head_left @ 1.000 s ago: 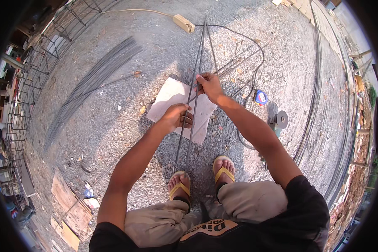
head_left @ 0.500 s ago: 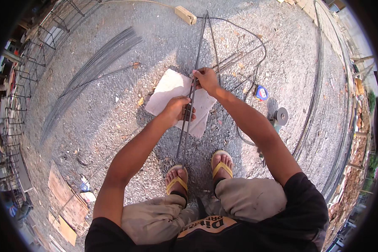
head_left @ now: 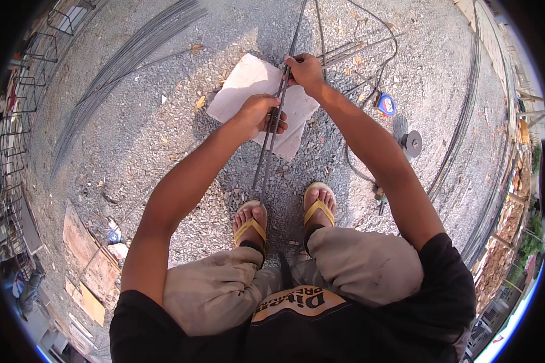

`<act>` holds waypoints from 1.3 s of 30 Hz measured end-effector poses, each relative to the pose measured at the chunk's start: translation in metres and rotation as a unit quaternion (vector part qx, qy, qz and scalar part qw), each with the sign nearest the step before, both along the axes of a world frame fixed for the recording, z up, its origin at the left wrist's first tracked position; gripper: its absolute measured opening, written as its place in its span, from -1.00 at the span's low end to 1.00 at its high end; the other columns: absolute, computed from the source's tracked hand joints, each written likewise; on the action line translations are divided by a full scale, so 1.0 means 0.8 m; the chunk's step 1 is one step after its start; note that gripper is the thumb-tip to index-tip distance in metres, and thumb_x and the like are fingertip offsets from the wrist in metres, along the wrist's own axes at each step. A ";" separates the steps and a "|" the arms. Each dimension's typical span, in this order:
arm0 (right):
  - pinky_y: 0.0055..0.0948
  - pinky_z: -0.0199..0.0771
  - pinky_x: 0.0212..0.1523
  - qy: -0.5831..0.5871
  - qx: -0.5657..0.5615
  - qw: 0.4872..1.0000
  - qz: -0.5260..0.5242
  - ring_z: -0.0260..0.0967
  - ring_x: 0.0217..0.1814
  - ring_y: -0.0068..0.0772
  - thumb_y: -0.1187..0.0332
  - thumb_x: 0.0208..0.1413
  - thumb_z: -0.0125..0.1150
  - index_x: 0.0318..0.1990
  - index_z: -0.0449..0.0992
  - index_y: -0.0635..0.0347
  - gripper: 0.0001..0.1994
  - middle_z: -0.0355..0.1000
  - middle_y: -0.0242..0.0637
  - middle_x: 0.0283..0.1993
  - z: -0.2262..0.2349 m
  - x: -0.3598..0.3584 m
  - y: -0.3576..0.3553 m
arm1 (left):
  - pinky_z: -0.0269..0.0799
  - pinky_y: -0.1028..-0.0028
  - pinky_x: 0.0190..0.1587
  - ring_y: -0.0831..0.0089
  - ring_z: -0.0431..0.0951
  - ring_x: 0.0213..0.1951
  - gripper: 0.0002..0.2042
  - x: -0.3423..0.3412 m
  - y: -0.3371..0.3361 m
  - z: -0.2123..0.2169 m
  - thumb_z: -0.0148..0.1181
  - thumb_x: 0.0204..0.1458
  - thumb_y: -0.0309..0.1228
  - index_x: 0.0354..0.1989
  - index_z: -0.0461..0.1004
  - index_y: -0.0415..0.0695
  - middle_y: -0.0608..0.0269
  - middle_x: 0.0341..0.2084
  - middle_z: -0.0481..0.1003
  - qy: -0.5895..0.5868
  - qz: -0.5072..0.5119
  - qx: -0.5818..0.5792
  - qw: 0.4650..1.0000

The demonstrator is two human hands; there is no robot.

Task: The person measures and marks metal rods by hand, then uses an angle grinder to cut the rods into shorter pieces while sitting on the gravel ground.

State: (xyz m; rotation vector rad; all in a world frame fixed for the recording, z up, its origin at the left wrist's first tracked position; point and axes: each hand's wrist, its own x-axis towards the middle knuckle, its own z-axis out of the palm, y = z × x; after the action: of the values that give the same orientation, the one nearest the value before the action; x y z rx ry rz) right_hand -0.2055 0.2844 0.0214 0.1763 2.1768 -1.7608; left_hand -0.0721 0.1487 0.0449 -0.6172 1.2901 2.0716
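Note:
Two thin dark steel bars [head_left: 270, 151] run lengthwise in front of me, their near ends close to my left foot. My left hand [head_left: 264, 115] is closed on them over a pale, flat slab [head_left: 243, 78]; its thumb lies on top and its fingers curl underneath. Farther up the bars, my right hand [head_left: 305, 72] pinches them between thumb and fingers. The bars cross above the slab, and their far ends run out of view at the top.
To the right lie a blue tape measure [head_left: 386, 104], an angle grinder with a grey disc [head_left: 413, 144], and a black cable [head_left: 395, 54]. A bundle of steel rods [head_left: 112, 72] rests at the left on gravel. Wooden boards [head_left: 91, 245] lie lower left.
The view has shifted, so the slab and ground things sit higher in the picture. Both hands keep hold of the bars, in much the same places along them.

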 end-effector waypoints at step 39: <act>-0.61 0.48 -0.58 -0.072 -0.069 0.993 0.061 0.52 -0.48 -0.51 0.32 0.19 0.19 -0.06 0.52 0.19 -0.77 0.52 -0.32 -0.30 0.056 0.073 0.087 | -0.04 0.53 -0.77 0.64 0.16 -0.77 -0.89 0.097 -0.082 0.015 -0.08 0.24 -0.44 -0.28 0.39 -0.14 0.38 -0.70 0.29 0.107 0.363 -0.101 0.920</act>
State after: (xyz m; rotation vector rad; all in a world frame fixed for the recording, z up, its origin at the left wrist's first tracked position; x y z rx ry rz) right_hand -0.1468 0.3539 0.0662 0.1307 1.9162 -1.7646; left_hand 0.0051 0.0831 0.0568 -1.1206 1.5754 2.6709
